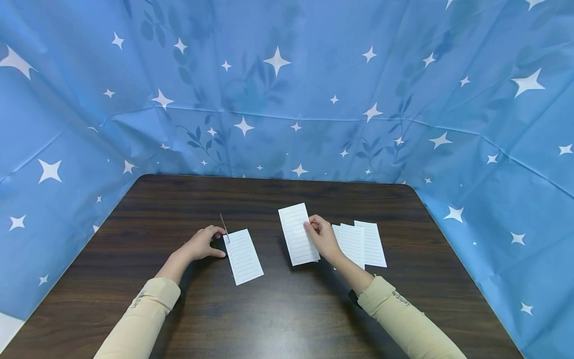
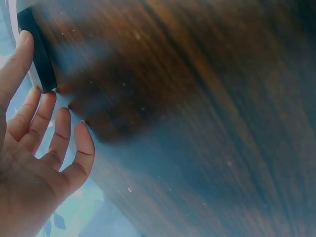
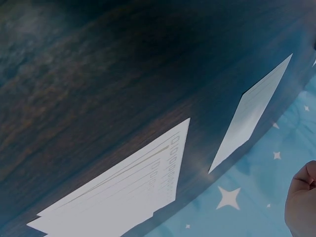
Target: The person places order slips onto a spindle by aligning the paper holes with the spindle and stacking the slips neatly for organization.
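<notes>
My left hand [image 1: 203, 244] grips a black block-like piece [image 2: 40, 52] between thumb and fingertips, with the other fingers loosely bent; I cannot tell its kind. Right beside it, a white lined sheet [image 1: 244, 257] overlaps the block in the head view. A thin stick-like piece [image 1: 224, 228] slants up from that sheet's upper left corner. My right hand [image 1: 324, 240] pinches another lined sheet [image 1: 296, 234] by its right edge, tilted over the table, and a second edge shows at its lower corner. In the right wrist view, the right hand [image 3: 302, 200] appears only partly, at the frame's border.
Several lined sheets [image 1: 372, 244] lie overlapping to the right, partly behind my right forearm; small boxes line an edge of these sheets [image 3: 170, 165]. The dark wooden table [image 1: 291, 314] has rounded far corners, and a blue star-patterned cloth [image 1: 278, 99] hangs behind it.
</notes>
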The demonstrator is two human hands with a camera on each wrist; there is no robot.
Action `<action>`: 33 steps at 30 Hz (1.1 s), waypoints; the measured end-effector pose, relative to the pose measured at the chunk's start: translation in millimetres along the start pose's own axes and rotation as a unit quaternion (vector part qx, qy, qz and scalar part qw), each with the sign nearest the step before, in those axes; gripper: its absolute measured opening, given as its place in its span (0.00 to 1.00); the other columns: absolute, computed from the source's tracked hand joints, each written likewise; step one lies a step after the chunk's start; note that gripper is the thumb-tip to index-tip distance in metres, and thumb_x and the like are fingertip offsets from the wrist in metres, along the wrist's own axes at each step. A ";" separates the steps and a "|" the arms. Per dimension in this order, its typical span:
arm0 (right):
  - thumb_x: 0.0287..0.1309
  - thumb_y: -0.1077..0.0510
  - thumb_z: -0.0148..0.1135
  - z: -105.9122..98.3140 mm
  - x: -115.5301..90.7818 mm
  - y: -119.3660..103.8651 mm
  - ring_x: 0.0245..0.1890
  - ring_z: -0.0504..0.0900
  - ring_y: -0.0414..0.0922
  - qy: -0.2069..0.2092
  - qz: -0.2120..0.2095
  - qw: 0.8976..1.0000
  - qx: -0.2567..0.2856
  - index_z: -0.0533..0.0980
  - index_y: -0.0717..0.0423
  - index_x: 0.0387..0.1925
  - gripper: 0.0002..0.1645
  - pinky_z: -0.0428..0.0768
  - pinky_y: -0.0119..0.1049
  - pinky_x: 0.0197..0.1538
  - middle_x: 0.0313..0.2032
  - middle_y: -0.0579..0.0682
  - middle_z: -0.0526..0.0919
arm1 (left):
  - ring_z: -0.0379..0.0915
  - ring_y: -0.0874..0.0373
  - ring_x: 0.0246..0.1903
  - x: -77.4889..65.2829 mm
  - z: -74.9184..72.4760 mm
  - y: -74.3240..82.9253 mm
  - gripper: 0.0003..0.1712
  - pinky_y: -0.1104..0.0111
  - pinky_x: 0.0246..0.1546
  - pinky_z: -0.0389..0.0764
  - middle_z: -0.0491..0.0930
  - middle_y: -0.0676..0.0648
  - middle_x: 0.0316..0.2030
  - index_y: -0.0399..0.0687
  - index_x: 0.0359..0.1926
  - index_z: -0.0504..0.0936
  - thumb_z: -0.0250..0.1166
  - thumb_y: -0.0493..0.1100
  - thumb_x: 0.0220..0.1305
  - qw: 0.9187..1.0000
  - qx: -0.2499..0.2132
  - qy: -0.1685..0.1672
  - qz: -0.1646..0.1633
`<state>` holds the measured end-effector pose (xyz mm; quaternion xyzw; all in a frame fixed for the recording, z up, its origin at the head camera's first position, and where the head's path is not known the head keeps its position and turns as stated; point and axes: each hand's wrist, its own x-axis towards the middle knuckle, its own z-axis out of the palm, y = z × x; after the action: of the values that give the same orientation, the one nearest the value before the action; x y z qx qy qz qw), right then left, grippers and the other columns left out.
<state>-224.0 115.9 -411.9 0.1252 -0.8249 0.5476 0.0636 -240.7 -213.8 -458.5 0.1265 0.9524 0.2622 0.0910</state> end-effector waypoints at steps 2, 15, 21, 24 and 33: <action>0.63 0.69 0.51 1.9 -0.6 -0.6 0.15 0.63 0.33 0.000 -0.003 1.000 0.003 0.73 0.74 0.33 0.08 0.61 0.22 0.20 0.20 0.69 0.75 | 0.67 0.42 0.47 -0.6 0.3 0.4 0.35 0.49 0.52 0.72 0.74 0.37 0.45 0.34 0.54 0.73 0.76 0.43 0.46 1.000 -0.002 0.002 0.002; 0.63 0.69 0.51 12.3 1.4 -5.1 0.16 0.61 0.33 -0.004 -0.009 1.000 0.002 0.73 0.74 0.34 0.08 0.59 0.23 0.20 0.18 0.67 0.72 | 0.70 0.45 0.42 2.9 -2.3 5.4 0.35 0.52 0.48 0.74 0.74 0.38 0.43 0.34 0.53 0.72 0.76 0.42 0.44 0.999 0.037 -0.016 0.002; 0.63 0.65 0.55 20.9 14.0 18.1 0.16 0.60 0.32 -0.003 -0.013 1.000 -0.001 0.75 0.69 0.34 0.08 0.57 0.24 0.21 0.15 0.56 0.70 | 0.71 0.44 0.44 2.4 -6.5 9.4 0.35 0.51 0.48 0.75 0.74 0.36 0.44 0.33 0.54 0.71 0.75 0.42 0.47 0.998 0.044 -0.036 -0.003; 0.64 0.64 0.55 22.3 16.3 18.7 0.16 0.59 0.33 -0.004 -0.023 1.000 -0.006 0.75 0.67 0.33 0.08 0.57 0.25 0.21 0.15 0.49 0.67 | 0.72 0.42 0.46 1.9 -10.6 11.5 0.34 0.50 0.49 0.75 0.75 0.35 0.45 0.33 0.55 0.71 0.73 0.42 0.49 0.998 0.042 -0.042 -0.001; 0.64 0.64 0.54 28.2 18.5 13.1 0.17 0.61 0.36 -0.018 -0.032 0.999 -0.003 0.74 0.67 0.33 0.08 0.58 0.25 0.21 0.15 0.46 0.67 | 0.74 0.41 0.49 1.8 -17.3 11.6 0.28 0.49 0.52 0.75 0.77 0.34 0.48 0.35 0.53 0.73 0.70 0.43 0.53 0.997 0.062 -0.055 -0.002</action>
<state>-244.5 92.3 -430.1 0.1615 -0.8233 0.5401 0.0666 -244.3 -211.9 -438.0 0.1440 0.9605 0.1952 0.1360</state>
